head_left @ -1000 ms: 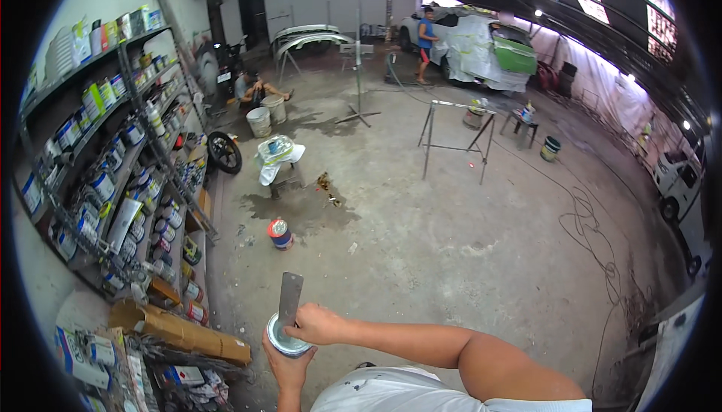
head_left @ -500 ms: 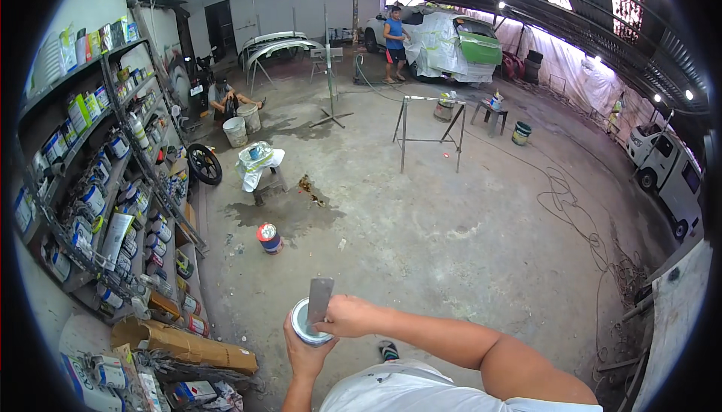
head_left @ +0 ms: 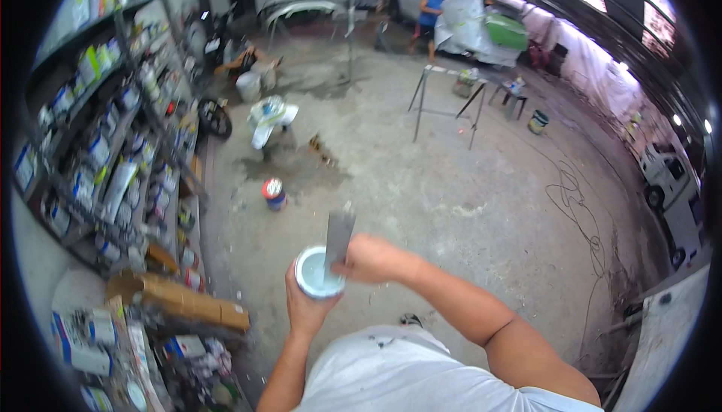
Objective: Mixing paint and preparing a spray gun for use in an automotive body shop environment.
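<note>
A small round can (head_left: 320, 271) of pale paint sits low in the centre of the frame, cupped from below in the left hand (head_left: 304, 308), whose grip wraps its side. A flat metal blade (head_left: 338, 237) stands in it, pinched in the closed grip of the right hand (head_left: 370, 258). Above, on the concrete floor (head_left: 466, 209), stands a red-topped tin (head_left: 274, 193); stocked shelves (head_left: 98, 148) fill the left

Shelves (head_left: 98, 148) w/ cans – paint can (head_left: 274, 193), sawhorse (head_left: 448, 103), covered car (head_left: 474, 28).

Shelves (head_left: 113, 141) left – can (head_left: 274, 192) on floor (head_left: 451, 201) ahead, trestle (head_left: 447, 103) beyond.
</note>
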`<action>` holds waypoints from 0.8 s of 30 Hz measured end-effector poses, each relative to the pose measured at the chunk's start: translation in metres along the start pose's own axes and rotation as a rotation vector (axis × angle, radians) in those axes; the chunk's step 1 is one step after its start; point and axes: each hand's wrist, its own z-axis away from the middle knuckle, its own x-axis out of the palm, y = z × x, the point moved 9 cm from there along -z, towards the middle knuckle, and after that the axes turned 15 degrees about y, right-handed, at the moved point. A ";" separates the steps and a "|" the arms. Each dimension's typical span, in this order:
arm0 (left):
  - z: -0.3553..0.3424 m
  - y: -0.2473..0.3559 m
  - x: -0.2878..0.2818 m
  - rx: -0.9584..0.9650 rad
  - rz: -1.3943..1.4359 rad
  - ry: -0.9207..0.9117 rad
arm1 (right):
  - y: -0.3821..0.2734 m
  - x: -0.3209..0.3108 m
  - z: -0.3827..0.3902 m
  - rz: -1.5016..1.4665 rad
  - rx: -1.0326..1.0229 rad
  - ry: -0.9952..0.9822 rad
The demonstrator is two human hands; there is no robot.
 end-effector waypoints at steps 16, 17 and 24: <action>0.017 0.058 0.113 0.026 -0.170 0.169 | 0.083 -0.097 0.014 -0.145 -0.468 0.175; 0.020 0.061 0.121 0.016 -0.174 0.169 | 0.092 -0.101 0.018 -0.171 -0.491 0.170; 0.039 0.103 0.160 0.220 -0.379 0.267 | 0.176 -0.087 0.050 -0.402 -0.224 0.157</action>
